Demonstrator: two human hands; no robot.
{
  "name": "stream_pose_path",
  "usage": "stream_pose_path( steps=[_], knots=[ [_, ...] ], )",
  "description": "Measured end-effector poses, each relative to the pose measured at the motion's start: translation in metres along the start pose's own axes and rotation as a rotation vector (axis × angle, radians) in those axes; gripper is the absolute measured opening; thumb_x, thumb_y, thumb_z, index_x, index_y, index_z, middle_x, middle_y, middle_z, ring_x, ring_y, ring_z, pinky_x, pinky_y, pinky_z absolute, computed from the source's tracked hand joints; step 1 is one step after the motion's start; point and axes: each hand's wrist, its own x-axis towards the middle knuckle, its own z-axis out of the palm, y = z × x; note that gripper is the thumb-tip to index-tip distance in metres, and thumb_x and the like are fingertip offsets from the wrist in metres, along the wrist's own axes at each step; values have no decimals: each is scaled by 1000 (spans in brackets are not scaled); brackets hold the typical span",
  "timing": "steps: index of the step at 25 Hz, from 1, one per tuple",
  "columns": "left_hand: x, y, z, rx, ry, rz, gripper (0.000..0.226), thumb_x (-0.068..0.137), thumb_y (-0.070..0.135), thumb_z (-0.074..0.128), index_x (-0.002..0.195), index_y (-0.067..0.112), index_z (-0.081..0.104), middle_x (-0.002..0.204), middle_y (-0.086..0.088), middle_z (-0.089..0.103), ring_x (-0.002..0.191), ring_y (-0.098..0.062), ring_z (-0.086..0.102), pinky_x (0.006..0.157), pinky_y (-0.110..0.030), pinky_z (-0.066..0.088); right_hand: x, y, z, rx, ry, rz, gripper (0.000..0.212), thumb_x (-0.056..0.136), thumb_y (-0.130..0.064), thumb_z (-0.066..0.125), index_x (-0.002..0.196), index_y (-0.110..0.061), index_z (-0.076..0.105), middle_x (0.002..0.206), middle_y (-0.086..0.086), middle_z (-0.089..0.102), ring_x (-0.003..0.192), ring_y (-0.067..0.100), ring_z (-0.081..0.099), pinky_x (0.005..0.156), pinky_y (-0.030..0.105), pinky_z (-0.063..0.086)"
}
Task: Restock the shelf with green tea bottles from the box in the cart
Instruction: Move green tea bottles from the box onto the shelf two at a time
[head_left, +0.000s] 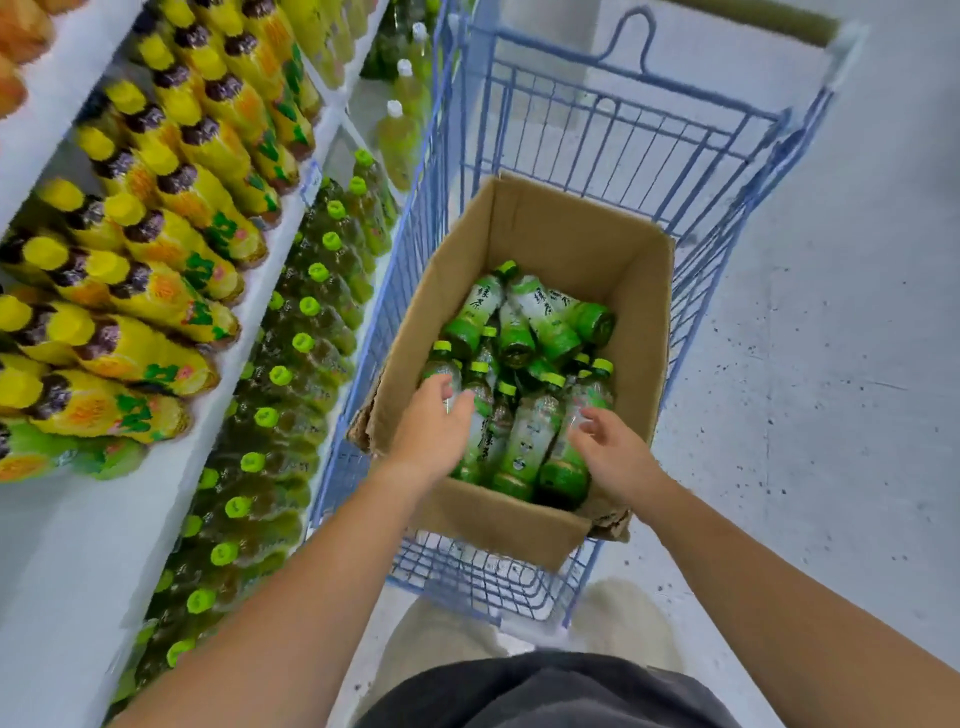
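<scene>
The floor (831, 364) here is pale grey and speckled. A white shelf (67, 545) runs down the left, with yellow bottles (171, 244) on the upper level and green-capped bottles (311, 332) in a row below. Just beside it stands a blue wire cart (415, 234) carrying an open cardboard box (571, 234). Both bare arms reach down into the box. The left hand (434, 423) lies with loose fingers on top of the green tea bottles (530, 431) at the near left. The right hand (610, 449) hovers at the near right, fingers spread apart and clasping nothing. The bottles lie jumbled in the box beneath both hands.
</scene>
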Motion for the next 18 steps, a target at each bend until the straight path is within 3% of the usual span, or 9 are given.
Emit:
stream_pose_path(
  steps=[2, 3, 5, 7, 10, 12, 14, 16, 18],
  knots=[
    [24, -2, -3, 66, -30, -7, 52, 104, 42, 41, 151, 21, 38, 149, 0, 48, 125, -24, 54, 105, -44, 45, 5, 3, 12, -35, 23, 28, 62, 101, -42, 54, 154, -18, 34, 154, 6, 44, 130, 24, 52, 94, 28, 40],
    [34, -4, -4, 104, -45, -22, 52, 104, 42, 39, 151, 20, 39, 149, -2, 48, 121, -28, 57, 103, -47, 47, 7, 3, 16, -70, 29, 40, 64, 101, -41, 54, 156, -16, 31, 157, 7, 41, 125, 24, 56, 91, 27, 42],
    [52, -9, -3, 225, -91, -65, 53, 104, 42, 38, 150, 17, 38, 144, -9, 53, 117, -33, 59, 99, -45, 48, 14, 3, 21, -111, 46, 85, 69, 101, -40, 54, 157, -12, 27, 155, 11, 41, 95, 17, 64, 73, 22, 44],
    [67, -15, 2, 340, -121, -113, 53, 103, 41, 39, 146, 10, 41, 134, -16, 59, 113, -36, 60, 91, -42, 49, 23, 3, 23, -71, 92, 187, 71, 98, -36, 58, 154, -6, 26, 143, 13, 50, 85, 17, 61, 59, 25, 43],
    [83, -24, 12, 400, -147, -236, 51, 101, 41, 45, 134, 2, 49, 127, -17, 62, 103, -35, 64, 77, -37, 48, 36, 5, 30, 28, 144, 389, 64, 96, -26, 59, 143, 0, 25, 117, 15, 55, 76, 16, 53, 52, 28, 38],
    [92, -32, 17, 449, -196, -314, 52, 99, 43, 48, 132, 2, 51, 117, -13, 65, 81, -25, 63, 59, -30, 42, 46, 6, 40, 65, 178, 474, 64, 94, -19, 59, 142, 3, 24, 121, 19, 55, 83, 21, 56, 61, 30, 42],
    [101, -43, 19, 516, -239, -352, 51, 98, 38, 50, 132, 1, 51, 108, -10, 64, 69, -19, 57, 51, -29, 37, 55, 5, 48, 17, 234, 496, 65, 91, -15, 62, 142, 4, 27, 135, 22, 49, 111, 33, 58, 82, 37, 49],
    [110, -50, 22, 553, -240, -363, 47, 97, 31, 54, 132, 0, 51, 104, -10, 64, 70, -17, 61, 48, -28, 38, 63, 6, 54, -49, 249, 513, 59, 90, -16, 65, 137, 4, 35, 138, 22, 47, 121, 37, 54, 97, 43, 50],
    [116, -55, 27, 557, -230, -376, 50, 96, 27, 58, 135, -2, 48, 114, -13, 65, 85, -23, 67, 57, -33, 50, 68, 14, 59, 4, 202, 524, 41, 92, -22, 66, 121, 0, 49, 126, 20, 56, 106, 32, 57, 93, 40, 51]
  ],
)
